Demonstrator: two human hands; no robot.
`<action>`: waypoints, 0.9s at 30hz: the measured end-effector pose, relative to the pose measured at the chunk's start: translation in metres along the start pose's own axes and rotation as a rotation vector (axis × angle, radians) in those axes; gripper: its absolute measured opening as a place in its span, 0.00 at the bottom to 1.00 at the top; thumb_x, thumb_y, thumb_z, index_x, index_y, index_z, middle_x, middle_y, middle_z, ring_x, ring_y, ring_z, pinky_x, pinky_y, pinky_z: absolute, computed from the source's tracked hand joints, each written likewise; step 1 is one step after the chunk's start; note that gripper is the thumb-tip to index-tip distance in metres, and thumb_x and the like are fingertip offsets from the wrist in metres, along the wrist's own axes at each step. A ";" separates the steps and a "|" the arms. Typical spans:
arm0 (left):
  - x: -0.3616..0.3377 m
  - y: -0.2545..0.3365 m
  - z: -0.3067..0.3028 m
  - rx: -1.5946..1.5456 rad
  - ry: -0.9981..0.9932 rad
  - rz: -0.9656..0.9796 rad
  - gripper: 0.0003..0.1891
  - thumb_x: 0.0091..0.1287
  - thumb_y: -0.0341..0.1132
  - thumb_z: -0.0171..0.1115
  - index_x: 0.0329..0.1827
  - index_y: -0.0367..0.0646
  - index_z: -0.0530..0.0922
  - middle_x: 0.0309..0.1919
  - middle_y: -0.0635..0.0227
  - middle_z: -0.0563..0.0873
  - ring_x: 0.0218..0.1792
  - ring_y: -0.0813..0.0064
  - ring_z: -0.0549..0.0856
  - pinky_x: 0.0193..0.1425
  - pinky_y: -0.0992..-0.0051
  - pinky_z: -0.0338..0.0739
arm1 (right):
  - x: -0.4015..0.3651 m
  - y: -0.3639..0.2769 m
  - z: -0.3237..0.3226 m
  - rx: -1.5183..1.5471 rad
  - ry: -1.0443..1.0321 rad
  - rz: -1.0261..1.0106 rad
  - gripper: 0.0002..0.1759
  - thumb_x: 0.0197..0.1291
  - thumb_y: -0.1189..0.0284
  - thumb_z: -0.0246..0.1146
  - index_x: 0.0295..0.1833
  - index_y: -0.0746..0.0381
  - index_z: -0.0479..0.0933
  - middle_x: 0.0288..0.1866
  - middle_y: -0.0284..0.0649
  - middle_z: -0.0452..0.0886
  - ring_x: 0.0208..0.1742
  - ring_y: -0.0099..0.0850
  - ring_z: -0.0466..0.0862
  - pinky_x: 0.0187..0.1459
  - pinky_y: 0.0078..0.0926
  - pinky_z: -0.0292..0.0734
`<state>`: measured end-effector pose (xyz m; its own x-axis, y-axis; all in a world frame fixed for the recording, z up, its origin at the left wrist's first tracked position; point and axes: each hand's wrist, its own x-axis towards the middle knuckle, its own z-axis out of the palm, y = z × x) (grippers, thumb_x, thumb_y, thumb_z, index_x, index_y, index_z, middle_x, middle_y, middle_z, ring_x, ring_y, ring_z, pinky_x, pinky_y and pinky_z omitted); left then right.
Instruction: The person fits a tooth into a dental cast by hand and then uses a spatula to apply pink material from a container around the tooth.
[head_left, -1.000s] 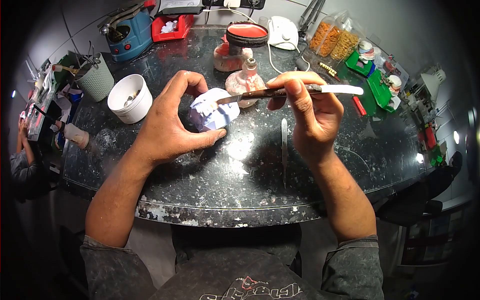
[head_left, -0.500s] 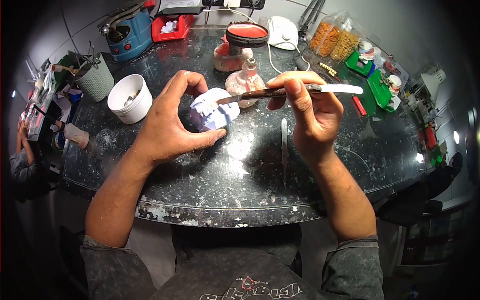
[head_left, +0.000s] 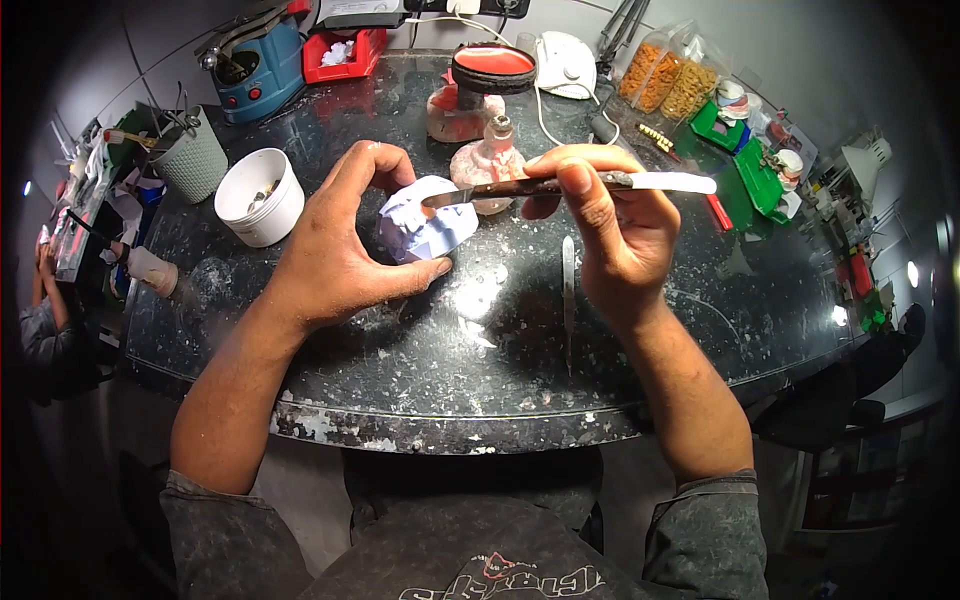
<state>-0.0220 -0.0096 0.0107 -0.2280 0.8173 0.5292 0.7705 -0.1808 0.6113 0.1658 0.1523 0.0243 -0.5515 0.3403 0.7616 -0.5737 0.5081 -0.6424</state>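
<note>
A pale bluish-white plaster dental model [head_left: 440, 238] is gripped between the thumb and fingers of my left hand [head_left: 340, 240], above the dark bench. My right hand [head_left: 620, 225] pinches a wax knife [head_left: 510, 188] with a dark handle and a white end pointing right. The knife's blade tip touches the upper part of the model, beside a small pinkish patch. Behind the knife stands a spirit burner [head_left: 488, 160] smeared with pink and white. Below my right hand, a slim pale hand tool [head_left: 569, 290] lies on the bench.
On the speckled bench [head_left: 400, 400] stand a white tub [head_left: 285, 215], a round tin of red wax [head_left: 494, 68] and a blue machine [head_left: 258, 75]. A white mask [head_left: 566, 66] and green trays [head_left: 760, 180] are at the back right. Another person's hand [head_left: 46, 258] shows far left.
My right hand and the wax knife have shifted slightly left, the blade reaching a little differently on the model. My left hand and the model look nearly still.
</note>
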 end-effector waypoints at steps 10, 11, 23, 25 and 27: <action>0.000 0.001 0.000 0.003 -0.001 -0.002 0.36 0.43 0.35 0.83 0.55 0.43 0.72 0.49 0.69 0.76 0.54 0.75 0.79 0.66 0.72 0.72 | 0.000 -0.004 0.000 -0.082 -0.014 0.009 0.14 0.78 0.69 0.57 0.48 0.71 0.80 0.43 0.47 0.86 0.35 0.29 0.86 0.40 0.26 0.82; 0.000 0.001 0.000 0.003 -0.001 -0.002 0.36 0.43 0.35 0.83 0.55 0.43 0.72 0.49 0.69 0.76 0.54 0.75 0.79 0.66 0.72 0.72 | 0.000 -0.004 -0.001 -0.081 -0.015 0.009 0.14 0.78 0.69 0.57 0.48 0.71 0.80 0.43 0.47 0.86 0.35 0.29 0.86 0.40 0.26 0.82; 0.000 0.001 0.000 0.001 -0.003 -0.015 0.36 0.43 0.37 0.83 0.56 0.43 0.72 0.49 0.68 0.76 0.52 0.76 0.79 0.64 0.73 0.73 | 0.000 -0.002 -0.003 0.033 -0.009 0.004 0.10 0.76 0.73 0.60 0.49 0.70 0.82 0.44 0.44 0.86 0.42 0.28 0.88 0.41 0.24 0.86; 0.000 0.001 0.000 0.006 -0.002 -0.010 0.36 0.43 0.37 0.83 0.56 0.43 0.72 0.49 0.68 0.76 0.52 0.75 0.79 0.64 0.72 0.73 | 0.000 -0.001 -0.004 0.049 -0.006 0.003 0.10 0.76 0.73 0.60 0.49 0.70 0.82 0.44 0.44 0.86 0.42 0.28 0.88 0.41 0.24 0.86; 0.000 0.000 0.000 0.003 0.000 -0.006 0.36 0.43 0.37 0.83 0.56 0.43 0.72 0.49 0.68 0.76 0.53 0.75 0.80 0.64 0.72 0.73 | 0.000 -0.001 -0.003 0.038 -0.010 0.003 0.10 0.76 0.73 0.60 0.49 0.70 0.82 0.44 0.44 0.86 0.42 0.28 0.88 0.41 0.25 0.86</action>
<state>-0.0219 -0.0096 0.0108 -0.2326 0.8187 0.5250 0.7705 -0.1742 0.6131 0.1686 0.1542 0.0254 -0.5592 0.3333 0.7591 -0.5945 0.4770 -0.6474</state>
